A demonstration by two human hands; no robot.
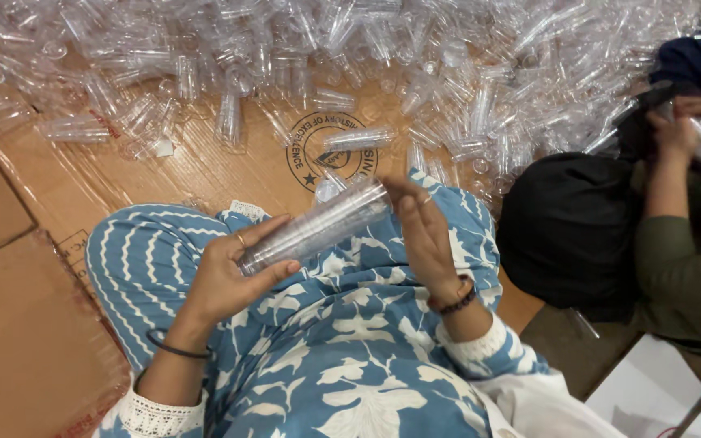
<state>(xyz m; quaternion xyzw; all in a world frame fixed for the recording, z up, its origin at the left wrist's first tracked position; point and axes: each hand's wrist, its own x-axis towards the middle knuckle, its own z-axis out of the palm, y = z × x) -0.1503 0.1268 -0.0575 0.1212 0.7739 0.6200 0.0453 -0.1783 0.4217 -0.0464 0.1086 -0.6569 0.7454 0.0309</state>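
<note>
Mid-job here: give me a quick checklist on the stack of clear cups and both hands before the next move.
1. Left hand grips the lower end of the stack of clear cups: ok.
2. Right hand palm rests at the stack's upper end: ok.
3. Stack straight, cups nested: ok.
4. Loose clear cups within reach on the cardboard: ok.
5. Co-worker's hands apart from the stack: ok.
6. Cups crack-free: cannot tell.
</note>
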